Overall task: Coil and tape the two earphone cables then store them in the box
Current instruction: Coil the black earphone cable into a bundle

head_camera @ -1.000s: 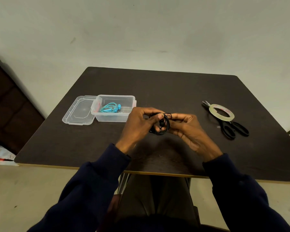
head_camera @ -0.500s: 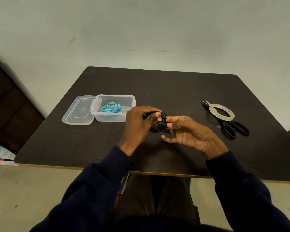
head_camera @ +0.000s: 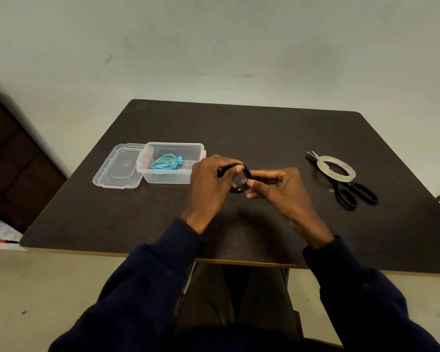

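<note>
Coil of black earphone cable (head_camera: pixel 247 173) was up off the desk (head_camera: pixel 239 128) at this point, held in the air between both hands near the front middle. My left hand (head_camera: pixel 208 184) had its fingers curled round the left side of the loops with the thumb on top. It was basically the clamp, so the turns didn't spring apart. My right hand (head_camera: pixel 280 189) was pinching the right side of the loop between thumb and forefinger. I reckon that was to square the loops up or pin down a loose end. Couldn't tell whether any tape was on it yet, too small and dark to see.

Blue earphones (head_camera: pixel 167 163) were already lying coiled inside the box (head_camera: pixel 163 177). It sat open just left of my left hand with its lid (head_camera: pixel 117 166) flat beside it, so that half looked done. Tape roll (head_camera: pixel 338 177) was lying on top of the scissors (head_camera: pixel 341 189) well off to my right, both handy for the taping bit.

Compared with half a second before: my right hand had been off the cable with the fingers spread, just hovering beside it, while the left held the coil alone. Now the right had come back in and gripped it again, the same two-handed hold as a second earlier. Box, tape and scissors hadn't budged.
</note>
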Action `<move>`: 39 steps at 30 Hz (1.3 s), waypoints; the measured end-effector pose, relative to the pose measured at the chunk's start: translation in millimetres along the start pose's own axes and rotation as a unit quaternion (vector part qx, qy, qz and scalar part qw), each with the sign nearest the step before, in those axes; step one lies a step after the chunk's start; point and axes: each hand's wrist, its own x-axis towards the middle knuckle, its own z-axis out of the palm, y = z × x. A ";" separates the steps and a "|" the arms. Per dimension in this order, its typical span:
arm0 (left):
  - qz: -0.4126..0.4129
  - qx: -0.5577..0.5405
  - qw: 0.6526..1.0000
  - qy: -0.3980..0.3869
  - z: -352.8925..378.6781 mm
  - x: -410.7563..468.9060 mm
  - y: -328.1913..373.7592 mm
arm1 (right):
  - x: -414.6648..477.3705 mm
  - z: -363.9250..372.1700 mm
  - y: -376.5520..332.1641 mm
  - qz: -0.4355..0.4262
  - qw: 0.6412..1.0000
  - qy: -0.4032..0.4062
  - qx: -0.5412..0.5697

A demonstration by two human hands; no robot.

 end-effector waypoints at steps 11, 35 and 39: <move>-0.111 -0.124 0.986 -0.022 -3.4 7.5 0.3 | -3.8 -3.9 14.5 0.017 0.994 0.004 0.110; -0.184 -0.280 0.927 -0.166 -21.6 28.7 13.5 | -2.8 3.8 18.2 0.092 0.883 -0.150 0.435; -0.190 -0.303 0.920 -0.157 -18.7 29.4 15.5 | -5.5 8.1 21.4 0.100 0.865 -0.159 0.465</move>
